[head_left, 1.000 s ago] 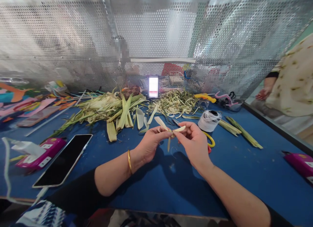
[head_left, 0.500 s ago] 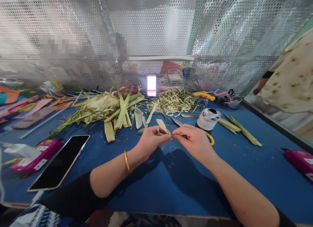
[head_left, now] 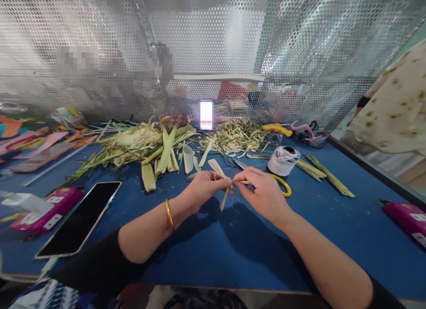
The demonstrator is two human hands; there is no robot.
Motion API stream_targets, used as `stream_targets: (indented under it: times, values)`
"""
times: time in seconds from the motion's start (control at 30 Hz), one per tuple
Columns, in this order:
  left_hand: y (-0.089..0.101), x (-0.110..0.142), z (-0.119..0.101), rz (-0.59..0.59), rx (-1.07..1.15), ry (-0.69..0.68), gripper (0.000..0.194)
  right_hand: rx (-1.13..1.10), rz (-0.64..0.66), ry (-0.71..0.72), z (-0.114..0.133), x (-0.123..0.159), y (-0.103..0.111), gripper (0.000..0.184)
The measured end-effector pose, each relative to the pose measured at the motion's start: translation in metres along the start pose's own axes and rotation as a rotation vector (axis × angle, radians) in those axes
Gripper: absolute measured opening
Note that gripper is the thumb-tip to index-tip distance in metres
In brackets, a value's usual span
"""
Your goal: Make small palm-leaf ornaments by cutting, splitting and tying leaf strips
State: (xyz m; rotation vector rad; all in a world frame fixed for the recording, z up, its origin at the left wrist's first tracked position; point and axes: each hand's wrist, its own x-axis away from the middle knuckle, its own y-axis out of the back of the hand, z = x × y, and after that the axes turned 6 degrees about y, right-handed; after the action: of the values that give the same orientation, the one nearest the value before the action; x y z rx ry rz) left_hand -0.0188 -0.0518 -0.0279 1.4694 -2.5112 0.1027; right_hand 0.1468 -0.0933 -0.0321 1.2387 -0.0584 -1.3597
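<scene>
Between my two hands is a small piece made of pale corn husk strips (head_left: 217,168), one end pointing up to the left and another hanging below. My left hand (head_left: 203,188), with a gold bangle on its wrist, pinches it. At its right side the fingertips of my right hand (head_left: 261,191) are pressed together on a husk strip end. Just behind my right hand lie yellow-handled scissors (head_left: 284,186), partly covered by it. A spool of white thread (head_left: 283,160) stands beyond them, and a fine loop of thread curls on the table below my fingers.
A heap of corn husks (head_left: 133,144) lies at the back left, with thin shredded strips (head_left: 236,138) right of it. A phone (head_left: 80,220) and a magenta tissue pack (head_left: 49,211) are at left. A lit phone screen (head_left: 206,114) stands behind. Another person's patterned clothing (head_left: 392,104) is at right.
The husk piece has turned between my fingers, so a longer end now hangs below. My right hand has shifted slightly, showing more of the scissors' yellow handle.
</scene>
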Motion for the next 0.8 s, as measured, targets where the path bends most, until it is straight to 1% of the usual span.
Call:
stream_targets:
  times: [0.1, 0.13, 0.17, 0.2, 0.23, 0.27, 0.3, 0.33, 0.37, 0.4, 0.43, 0.5, 0.6, 0.7, 0.8]
  values:
    - [0.000, 0.001, 0.001, -0.025, -0.043, 0.026, 0.018, -0.081, 0.054, -0.079, -0.011, -0.001, 0.009, 0.013]
    - [0.000, 0.000, 0.001, -0.038, -0.033, 0.046, 0.018, -0.084, 0.041, -0.109, -0.018, -0.001, 0.014, 0.014]
    - [0.000, 0.000, 0.001, -0.055, -0.008, 0.069, 0.018, -0.059, -0.016, -0.137, -0.026, -0.001, 0.020, 0.017]
    - [0.001, -0.001, 0.001, -0.072, 0.029, 0.089, 0.017, 0.009, -0.066, -0.146, -0.034, -0.001, 0.026, 0.019]
    - [0.002, -0.002, 0.002, -0.089, 0.074, 0.104, 0.016, 0.133, -0.125, -0.140, -0.043, -0.001, 0.031, 0.020]
    - [0.003, -0.004, 0.002, -0.106, 0.123, 0.115, 0.014, 0.294, -0.127, -0.131, -0.051, -0.001, 0.035, 0.021]
    - [0.004, -0.006, 0.002, -0.120, 0.172, 0.124, 0.013, 0.472, -0.086, -0.131, -0.058, -0.001, 0.038, 0.022]
    - [0.005, -0.008, 0.002, -0.132, 0.218, 0.134, 0.012, 0.658, 0.022, -0.125, -0.064, -0.002, 0.039, 0.022]
    - [0.006, -0.009, 0.003, -0.142, 0.258, 0.146, 0.011, 0.821, 0.169, -0.089, -0.069, -0.003, 0.038, 0.023]
    - [0.007, -0.011, 0.003, -0.153, 0.294, 0.160, 0.011, 0.948, 0.297, -0.054, -0.073, -0.005, 0.035, 0.024]
    - [0.008, -0.012, 0.003, -0.165, 0.323, 0.176, 0.011, 1.003, 0.366, -0.032, -0.077, -0.007, 0.032, 0.025]
    - [0.009, -0.014, 0.004, -0.181, 0.355, 0.204, 0.011, 1.037, 0.423, -0.005, -0.083, -0.014, 0.023, 0.024]
    - [0.010, -0.015, 0.005, -0.183, 0.360, 0.205, 0.012, 1.051, 0.441, 0.006, -0.091, -0.023, 0.013, 0.021]
    - [0.011, -0.016, 0.005, -0.182, 0.355, 0.166, 0.014, 1.061, 0.388, -0.002, -0.093, -0.027, 0.010, 0.019]
    - [0.012, -0.015, 0.004, -0.187, 0.369, 0.141, 0.015, 1.051, 0.277, -0.029, -0.089, -0.025, 0.012, 0.021]
